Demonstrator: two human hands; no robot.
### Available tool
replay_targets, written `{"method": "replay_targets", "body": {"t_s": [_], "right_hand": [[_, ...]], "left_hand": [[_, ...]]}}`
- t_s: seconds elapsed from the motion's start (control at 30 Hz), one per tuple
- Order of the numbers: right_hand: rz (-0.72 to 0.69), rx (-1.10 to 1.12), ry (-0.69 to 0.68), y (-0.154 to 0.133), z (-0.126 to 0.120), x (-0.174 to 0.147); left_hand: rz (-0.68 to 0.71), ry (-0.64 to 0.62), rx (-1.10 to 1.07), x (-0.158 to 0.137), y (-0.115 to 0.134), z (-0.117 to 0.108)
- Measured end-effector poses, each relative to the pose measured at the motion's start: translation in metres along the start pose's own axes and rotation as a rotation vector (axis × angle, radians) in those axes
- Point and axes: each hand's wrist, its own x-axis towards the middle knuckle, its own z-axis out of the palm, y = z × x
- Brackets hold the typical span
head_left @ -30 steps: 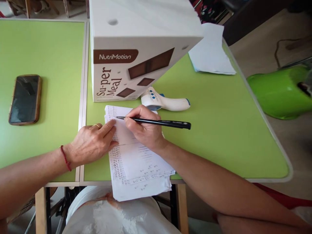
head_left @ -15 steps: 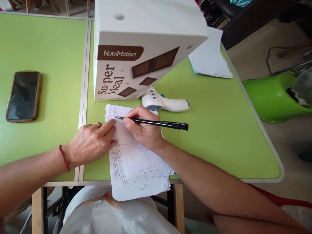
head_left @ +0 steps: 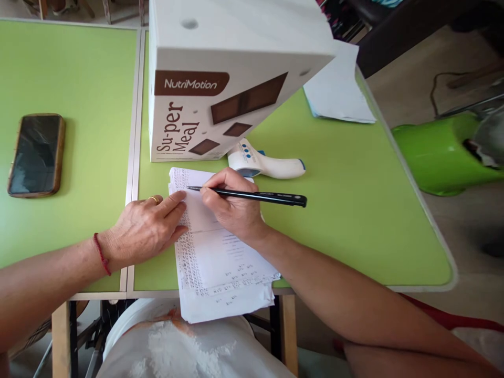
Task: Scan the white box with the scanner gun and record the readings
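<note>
My right hand (head_left: 234, 205) pinches a black pen (head_left: 268, 196), its tip at the upper left part of a stack of white paper sheets (head_left: 208, 252). Small handwriting fills the left margin and lower part of the top sheet. My left hand (head_left: 151, 226) lies with fingers stretched out, fingertips resting on the left edge of the sheets. The stack's lower end overhangs the table's front edge. Right behind it, a white infrared thermometer (head_left: 281, 168) lies on its side, touching or close to a white NutriMotion box (head_left: 189, 115).
A phone (head_left: 35, 155) in a brown case lies at the left of the green table (head_left: 354, 226). More white sheets (head_left: 340, 89) lie at the back right, by the edge. A green bin (head_left: 437, 152) stands on the floor at the right. A metal seam crosses the table.
The pen has tilted slightly in my right hand, its rear end a little lower toward the table's right side. My left hand stays in place. The whole view has shifted slightly.
</note>
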Motion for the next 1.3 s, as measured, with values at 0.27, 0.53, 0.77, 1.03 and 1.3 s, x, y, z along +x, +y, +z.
{"method": "replay_targets", "body": {"t_s": [0.27, 0.53, 0.77, 1.03, 1.3], "right_hand": [[-0.004, -0.016, -0.039, 0.0009, -0.0009, 0.0008], [-0.023, 0.003, -0.007, 0.0014, -0.0003, 0.0004], [-0.009, -0.009, -0.01, 0.0012, -0.0017, 0.0], [-0.047, -0.014, -0.009, 0.001, -0.0008, 0.0007], [0.02, -0.011, 0.005, -0.0007, -0.0033, 0.0001]], "left_hand": [[-0.004, 0.007, -0.016, -0.0007, -0.0003, 0.0001], [-0.003, 0.012, -0.021, -0.0009, -0.001, -0.0003], [0.003, 0.012, -0.018, -0.0005, -0.0014, -0.0009], [-0.005, 0.002, -0.032, -0.0006, -0.0008, -0.001], [-0.01, -0.024, -0.036, -0.0016, -0.0015, -0.0009]]}}
